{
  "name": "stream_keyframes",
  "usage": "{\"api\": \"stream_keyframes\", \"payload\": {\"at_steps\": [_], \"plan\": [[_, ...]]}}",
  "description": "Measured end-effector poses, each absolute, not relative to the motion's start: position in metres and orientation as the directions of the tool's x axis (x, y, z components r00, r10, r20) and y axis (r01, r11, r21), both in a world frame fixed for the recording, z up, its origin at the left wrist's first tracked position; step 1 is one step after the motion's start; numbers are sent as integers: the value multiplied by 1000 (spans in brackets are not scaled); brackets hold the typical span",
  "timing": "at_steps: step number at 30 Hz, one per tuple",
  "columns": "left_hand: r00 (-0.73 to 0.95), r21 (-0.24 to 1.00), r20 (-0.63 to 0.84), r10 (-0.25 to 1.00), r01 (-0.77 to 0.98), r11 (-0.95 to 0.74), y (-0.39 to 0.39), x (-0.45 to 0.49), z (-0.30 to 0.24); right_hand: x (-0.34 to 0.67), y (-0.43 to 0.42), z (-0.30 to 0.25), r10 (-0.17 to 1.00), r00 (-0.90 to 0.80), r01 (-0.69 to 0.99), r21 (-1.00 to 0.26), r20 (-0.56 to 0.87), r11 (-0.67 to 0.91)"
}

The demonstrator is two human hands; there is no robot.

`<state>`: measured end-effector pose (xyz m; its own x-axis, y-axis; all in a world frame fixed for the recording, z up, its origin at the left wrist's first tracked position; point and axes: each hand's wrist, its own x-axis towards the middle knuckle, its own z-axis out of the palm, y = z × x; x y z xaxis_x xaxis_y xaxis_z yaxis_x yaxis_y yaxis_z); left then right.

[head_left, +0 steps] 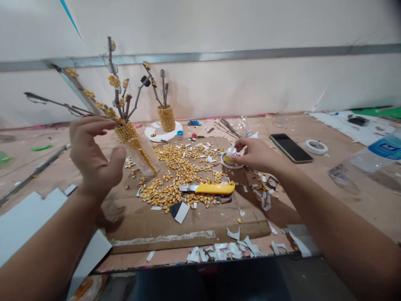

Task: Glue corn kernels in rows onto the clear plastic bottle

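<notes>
Vase (142, 154) of twigs (118, 100), glue bottle (232, 150), perhaps

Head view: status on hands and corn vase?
Left hand grips tilted vase. Right hand pinches glue bottle. Loose kernels, knife lie between.

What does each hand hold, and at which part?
Left hand: kernel-covered bottle, near its neck. Right hand: small white bottle, by its body.
</notes>
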<state>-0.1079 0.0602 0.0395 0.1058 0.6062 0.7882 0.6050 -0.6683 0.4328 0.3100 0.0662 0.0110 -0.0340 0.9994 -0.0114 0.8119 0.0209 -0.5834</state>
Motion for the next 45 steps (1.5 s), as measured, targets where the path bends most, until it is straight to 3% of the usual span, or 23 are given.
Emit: {"api": "stream_keyframes", "payload": {"at_steps": [2,3,5,9,13,19,24,27,29,33,36,39,45], "plan": [[214,147,912,351,627,-765,46,-92,36,301,68,3,999,-43,803,-596,-6,31],[291,69,907,304,609,-790,39,-85,34,298,69,0,999,-39,803,-595,5,34],[471,44,805,360,558,-829,27,-69,30,297,70,-2,999,-18,818,-574,40,37],[703,107,559,439,464,-879,16,-44,21,300,70,0,997,-11,888,-458,82,48],[726,210,441,528,488,-847,15,-33,10,295,70,-6,999,-19,925,-378,50,37],[693,264,446,567,504,-822,20,-34,-1,295,76,-19,998,-21,919,-392,52,40],[664,277,446,599,534,-799,21,-31,-5,299,69,-2,990,-14,907,-415,138,70],[658,289,390,644,576,-765,23,-27,-10,289,52,10,969,-213,849,-468,122,245],[672,293,341,658,589,-753,25,-25,-13,276,38,13,852,-522,697,-553,46,457],[676,309,232,699,630,-712,30,-24,-16,250,18,9,725,-689,677,-366,-10,639],[645,324,149,749,684,-654,33,-27,-12,249,18,9,723,-690,688,-342,-35,640],[632,320,54,773,722,-613,33,-32,-6,264,26,14,790,-613,726,-400,-8,560],[679,385,-64,731,693,-610,25,-37,10,284,36,20,861,-505,786,-379,62,488]]}}
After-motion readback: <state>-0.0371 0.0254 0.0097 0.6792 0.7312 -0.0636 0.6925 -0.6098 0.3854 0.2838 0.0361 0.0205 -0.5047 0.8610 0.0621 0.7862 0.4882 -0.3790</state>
